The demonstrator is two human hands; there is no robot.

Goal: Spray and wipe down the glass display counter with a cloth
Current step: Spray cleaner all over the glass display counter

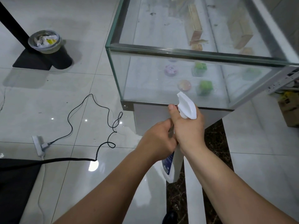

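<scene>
A white spray bottle [173, 167] with a blue label hangs in front of me, its white trigger head [187, 105] pointing toward the near end pane of the glass display counter [145, 75]. My right hand [187, 128] grips the bottle's neck just under the trigger head, thumb up along its left side. My left hand [157, 139] holds the bottle body from the left. Both hands sit close below the counter's near glass pane. No cloth is in view.
Inside the counter lie wooden boxes [195, 29] and small coloured items [204, 87]. A black cable [71, 113] loops over the tiled floor to a power strip [38, 145]. A dark bin [50, 47] stands far left. A cardboard box [289, 109] sits at right.
</scene>
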